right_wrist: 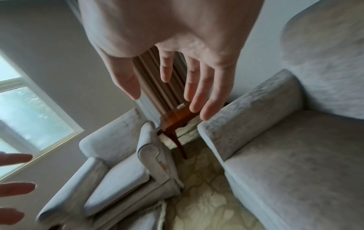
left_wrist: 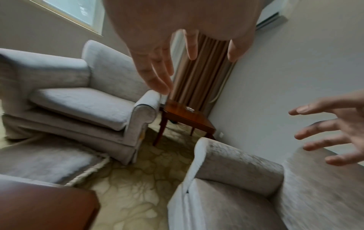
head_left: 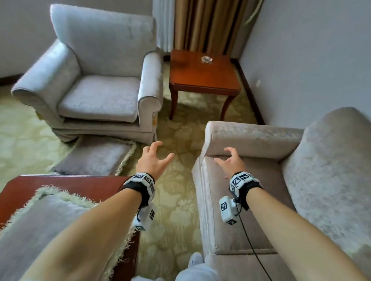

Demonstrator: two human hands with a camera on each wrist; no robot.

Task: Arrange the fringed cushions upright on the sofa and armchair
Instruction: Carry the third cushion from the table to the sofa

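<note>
One grey fringed cushion [head_left: 96, 155] lies flat on the carpet in front of the grey armchair [head_left: 94, 72], also seen as cushion [left_wrist: 47, 161]. A second fringed cushion [head_left: 34, 223] lies flat on the dark wooden table [head_left: 21, 188] at lower left, under my left forearm. My left hand [head_left: 154, 160] hovers over the carpet with spread, relaxed fingers and holds nothing. My right hand [head_left: 230, 161] hovers over the seat of the beige sofa [head_left: 251, 207] near its arm, fingers spread and empty. The armchair [left_wrist: 82, 99] and sofa [right_wrist: 295, 155] seats carry no cushions.
A small wooden side table [head_left: 204, 75] with a glass ashtray [head_left: 206, 59] stands in the corner between armchair and sofa, before brown curtains [head_left: 211, 20]. Patterned carpet [head_left: 173, 203] runs between the furniture. My leg in light trousers [head_left: 198, 274] shows at the bottom.
</note>
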